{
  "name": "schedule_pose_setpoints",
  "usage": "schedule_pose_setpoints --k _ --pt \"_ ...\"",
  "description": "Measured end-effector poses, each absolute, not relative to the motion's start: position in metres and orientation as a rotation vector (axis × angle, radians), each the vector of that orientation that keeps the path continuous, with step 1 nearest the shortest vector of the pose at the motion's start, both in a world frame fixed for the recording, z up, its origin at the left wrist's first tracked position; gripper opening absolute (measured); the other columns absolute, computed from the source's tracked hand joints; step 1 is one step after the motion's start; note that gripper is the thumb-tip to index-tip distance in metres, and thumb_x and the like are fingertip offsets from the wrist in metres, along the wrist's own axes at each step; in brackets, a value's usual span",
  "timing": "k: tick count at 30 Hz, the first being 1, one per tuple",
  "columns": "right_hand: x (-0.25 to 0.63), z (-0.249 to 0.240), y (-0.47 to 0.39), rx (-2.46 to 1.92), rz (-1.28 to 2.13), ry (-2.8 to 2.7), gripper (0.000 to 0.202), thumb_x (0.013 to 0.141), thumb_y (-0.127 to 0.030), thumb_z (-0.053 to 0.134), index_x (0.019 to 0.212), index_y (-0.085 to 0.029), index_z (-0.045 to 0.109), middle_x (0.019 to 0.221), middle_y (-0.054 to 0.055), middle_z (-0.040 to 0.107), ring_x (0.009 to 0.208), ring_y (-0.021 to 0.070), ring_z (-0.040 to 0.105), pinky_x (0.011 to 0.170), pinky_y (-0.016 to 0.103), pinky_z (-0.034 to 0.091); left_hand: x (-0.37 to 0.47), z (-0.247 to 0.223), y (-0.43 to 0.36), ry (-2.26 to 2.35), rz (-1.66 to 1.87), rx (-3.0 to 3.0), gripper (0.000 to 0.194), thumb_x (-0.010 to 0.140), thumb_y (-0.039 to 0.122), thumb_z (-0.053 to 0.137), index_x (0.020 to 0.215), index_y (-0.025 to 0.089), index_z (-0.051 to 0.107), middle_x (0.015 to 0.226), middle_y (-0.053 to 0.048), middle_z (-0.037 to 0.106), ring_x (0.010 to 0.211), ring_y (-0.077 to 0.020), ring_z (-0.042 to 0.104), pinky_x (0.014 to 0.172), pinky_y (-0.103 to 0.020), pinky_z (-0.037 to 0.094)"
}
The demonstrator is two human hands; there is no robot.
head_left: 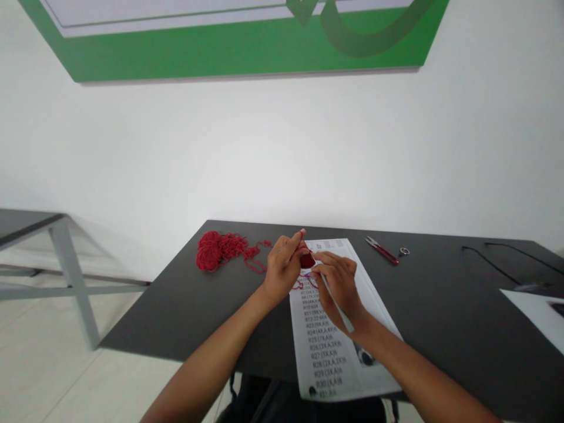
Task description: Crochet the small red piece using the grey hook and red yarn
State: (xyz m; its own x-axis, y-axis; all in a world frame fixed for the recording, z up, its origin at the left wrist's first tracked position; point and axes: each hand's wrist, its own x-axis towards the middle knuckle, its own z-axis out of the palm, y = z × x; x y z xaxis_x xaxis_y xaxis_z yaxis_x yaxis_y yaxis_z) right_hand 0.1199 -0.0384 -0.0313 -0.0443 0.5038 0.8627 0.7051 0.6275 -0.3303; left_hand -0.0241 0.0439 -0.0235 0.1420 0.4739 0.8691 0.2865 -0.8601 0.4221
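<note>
Over the printed sheet, my left hand (284, 261) is closed on a small piece of dark red crochet work (308, 259), with red yarn running over its raised index finger. My right hand (338, 282) grips a crochet hook (337, 302) with a pale handle, its tip at the edge of the red piece. Loose red yarn and a bit of purple hang just below the piece. A ball of red yarn (209, 251) lies to the left with a loose tangle trailing toward my left hand.
Under my hands lies a paper sheet (326, 367) printed with pattern rows. Red-handled scissors (382, 251) with a ring rest at the back right of the dark table (220, 317). Farther right are eyeglasses (497, 267) and a white paper (535, 314). A wall stands behind.
</note>
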Motion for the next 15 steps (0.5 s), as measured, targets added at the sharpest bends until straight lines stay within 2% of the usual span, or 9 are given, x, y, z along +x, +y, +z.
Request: schedule_pose_setpoints --k 4,7,10,12,15 --pt "0.121 -0.022 -0.044 -1.100 0.244 -1.504 0.014 0.099 -0.034 0.056 0.102 -0.027 0.068 0.117 0.006 0.076 0.114 0.0273 0.067 0.102 0.046 0.043 -0.027 -0.024 0.051 0.678 1.747 2.172 0.033 0.094 0.021 0.064 0.127 0.022 0.070 0.082 -0.002 0.072 0.074 -0.0140 0.063 0.071 -0.028 0.055" --pt "0.127 -0.018 -0.039 -1.034 0.727 -1.267 0.023 0.097 -0.045 0.059 0.102 -0.027 0.072 0.107 0.005 0.078 0.102 0.0274 0.070 0.094 0.045 0.049 -0.030 -0.022 0.053 0.691 1.596 2.024 0.032 0.090 0.028 0.070 0.121 0.018 0.073 0.082 -0.003 0.072 0.073 -0.0142 0.064 0.069 -0.028 0.053" --pt "0.130 -0.016 -0.028 -0.771 1.054 -1.019 0.025 0.090 -0.049 0.067 0.081 -0.026 0.069 0.095 0.004 0.080 0.094 0.0259 0.072 0.090 0.043 0.052 -0.032 -0.015 0.048 0.631 1.387 1.803 0.046 0.091 0.039 0.068 0.129 0.013 0.067 0.077 -0.003 0.070 0.067 -0.0136 0.061 0.063 -0.026 0.049" --pt "0.130 -0.014 -0.024 -0.673 1.189 -0.921 0.025 0.085 -0.047 0.073 0.075 -0.025 0.067 0.092 0.003 0.080 0.091 0.0253 0.072 0.089 0.043 0.053 -0.033 -0.009 0.043 0.598 1.280 1.738 0.054 0.092 0.045 0.067 0.136 0.013 0.063 0.079 -0.004 0.070 0.067 -0.0135 0.060 0.061 -0.025 0.047" --pt "0.128 -0.012 -0.024 -0.607 1.298 -0.861 0.022 0.083 -0.044 0.076 0.073 -0.026 0.067 0.090 0.002 0.080 0.088 0.0241 0.072 0.087 0.042 0.054 -0.035 -0.001 0.035 0.608 1.242 1.753 0.064 0.082 0.044 0.078 0.137 0.014 0.063 0.081 -0.004 0.071 0.069 -0.0134 0.059 0.067 -0.027 0.047"
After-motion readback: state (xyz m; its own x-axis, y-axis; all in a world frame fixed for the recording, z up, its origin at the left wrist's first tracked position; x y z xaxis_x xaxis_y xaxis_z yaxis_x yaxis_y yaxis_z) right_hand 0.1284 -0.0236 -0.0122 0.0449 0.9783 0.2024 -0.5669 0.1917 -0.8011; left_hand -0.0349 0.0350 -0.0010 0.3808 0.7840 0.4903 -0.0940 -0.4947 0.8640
